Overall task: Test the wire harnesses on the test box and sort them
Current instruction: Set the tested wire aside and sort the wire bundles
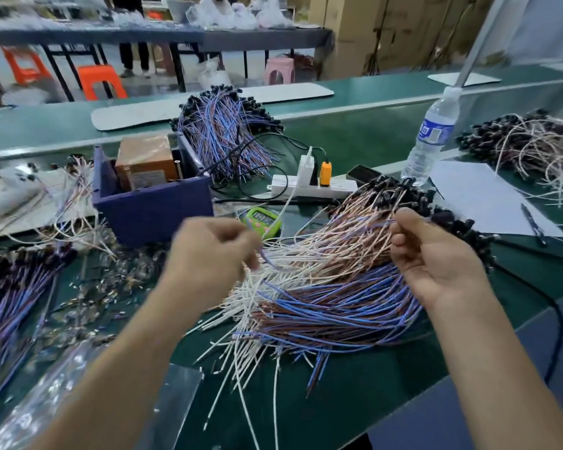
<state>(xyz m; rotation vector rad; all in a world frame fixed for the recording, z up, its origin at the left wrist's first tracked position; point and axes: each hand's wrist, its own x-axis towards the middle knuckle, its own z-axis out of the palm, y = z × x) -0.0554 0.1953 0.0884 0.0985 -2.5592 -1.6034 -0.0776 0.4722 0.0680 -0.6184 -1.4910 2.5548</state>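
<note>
A big pile of wire harnesses [322,287] with white, brown and blue wires and black connectors lies on the green table in front of me. My left hand [208,251] is blurred and pinches a blue wire end above the pile's left side. My right hand [433,254] grips wires near the black connector ends at the pile's right. The dark blue test box [150,206] with an orange unit inside stands behind my left hand. More blue-brown harnesses [221,131] lie behind the box, and another bundle [10,293] lies at the left.
A white power strip [309,186] with plugs, a green timer [262,219], a water bottle [433,138], white paper [481,196] with a pen and a white-wire pile [533,147] sit around. Loose metal terminals [91,287] and plastic bags lie at the left. A person stands by far tables.
</note>
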